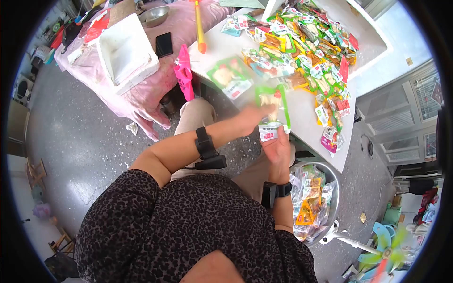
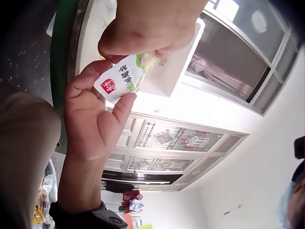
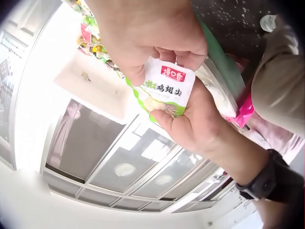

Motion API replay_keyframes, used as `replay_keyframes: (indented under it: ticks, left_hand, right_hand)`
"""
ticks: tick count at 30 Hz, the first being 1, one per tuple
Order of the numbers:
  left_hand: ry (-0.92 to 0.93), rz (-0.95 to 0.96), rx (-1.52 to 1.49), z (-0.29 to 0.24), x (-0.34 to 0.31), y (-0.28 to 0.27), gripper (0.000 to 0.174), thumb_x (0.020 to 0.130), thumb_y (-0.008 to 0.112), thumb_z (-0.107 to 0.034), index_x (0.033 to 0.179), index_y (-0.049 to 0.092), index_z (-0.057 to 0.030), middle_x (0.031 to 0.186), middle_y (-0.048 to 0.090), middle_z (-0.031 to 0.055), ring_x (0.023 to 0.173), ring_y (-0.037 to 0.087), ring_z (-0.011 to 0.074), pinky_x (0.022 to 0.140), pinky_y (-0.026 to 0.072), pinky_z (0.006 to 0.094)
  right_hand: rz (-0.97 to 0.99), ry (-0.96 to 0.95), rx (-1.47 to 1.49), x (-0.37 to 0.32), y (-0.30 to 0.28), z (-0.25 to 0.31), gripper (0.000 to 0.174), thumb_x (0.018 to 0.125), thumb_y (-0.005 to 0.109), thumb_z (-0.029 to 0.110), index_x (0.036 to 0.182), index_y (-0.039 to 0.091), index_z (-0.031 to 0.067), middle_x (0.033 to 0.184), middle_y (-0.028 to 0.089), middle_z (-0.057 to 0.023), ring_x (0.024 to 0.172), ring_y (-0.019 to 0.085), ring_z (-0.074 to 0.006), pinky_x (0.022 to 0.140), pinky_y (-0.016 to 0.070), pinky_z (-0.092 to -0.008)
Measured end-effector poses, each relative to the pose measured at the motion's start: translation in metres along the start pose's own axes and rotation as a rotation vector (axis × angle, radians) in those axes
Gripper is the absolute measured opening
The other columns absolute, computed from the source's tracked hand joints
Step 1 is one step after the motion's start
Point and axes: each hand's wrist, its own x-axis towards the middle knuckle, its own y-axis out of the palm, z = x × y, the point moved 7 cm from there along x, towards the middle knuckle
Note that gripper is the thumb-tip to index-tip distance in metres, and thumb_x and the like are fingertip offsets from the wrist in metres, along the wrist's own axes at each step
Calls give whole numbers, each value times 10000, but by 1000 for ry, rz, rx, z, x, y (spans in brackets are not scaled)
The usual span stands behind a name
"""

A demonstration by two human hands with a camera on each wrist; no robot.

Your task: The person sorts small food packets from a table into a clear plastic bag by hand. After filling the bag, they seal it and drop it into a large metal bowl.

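In the head view, a clear packet with a green border and white label [image 1: 276,101] is held upright over the table edge. My right hand [image 1: 277,150] grips its label end, with the thumb on the front. My left hand [image 1: 257,119], slightly blurred, lies across the packet's side. The left wrist view shows the left hand [image 2: 150,28] above the label [image 2: 119,78] and the right hand [image 2: 90,117] pinching it. In the right wrist view, the right hand [image 3: 147,43] holds the label [image 3: 169,81] while the left thumb presses the green-edged part, the left hand [image 3: 202,121] behind.
Many coloured packets [image 1: 311,52] lie heaped on the white table [image 1: 337,155]. Another green-edged packet [image 1: 229,78] is near its left edge. A metal basin [image 1: 336,198] of packets stands at lower right. A foam box [image 1: 127,54] and phone [image 1: 164,45] rest on pink cloth.
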Motion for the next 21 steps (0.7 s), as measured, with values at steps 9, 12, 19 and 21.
replay_keyframes:
  ticks: [9,12,19,21]
  left_hand:
    - [405,-138,1289,-47,-2,-29,328,724,572,-267,906,530,2,904,522,118,887,491,224,762,394,329]
    - [772,-265,1656,-68,-8,-27,367,654,602,-256,924,535,-17,884,521,120,875,487,278,754,403,359]
    - [477,-248,1948,-51,18,-44,200,688,521,-210,806,536,-49,853,525,131,842,507,297,735,416,379]
    - [333,-264,1867,-47,28,-56,158,713,483,-186,774,527,-47,836,526,149,810,519,309,718,421,392]
  right_hand:
    - [-60,-216,-155,7,-32,55,322,750,479,-1,1069,435,-17,993,521,-170,920,517,-276,817,418,-431]
    - [-97,-219,-138,10,-29,60,326,738,468,-22,1063,439,-34,997,518,-189,913,523,-283,807,433,-422]
    - [-17,-137,-159,26,-23,45,323,741,469,-3,1060,436,-44,987,525,-176,914,523,-273,824,415,-410]
    - [15,-100,-140,30,-19,37,321,740,467,-4,1057,437,-46,982,528,-173,911,525,-271,825,413,-410]
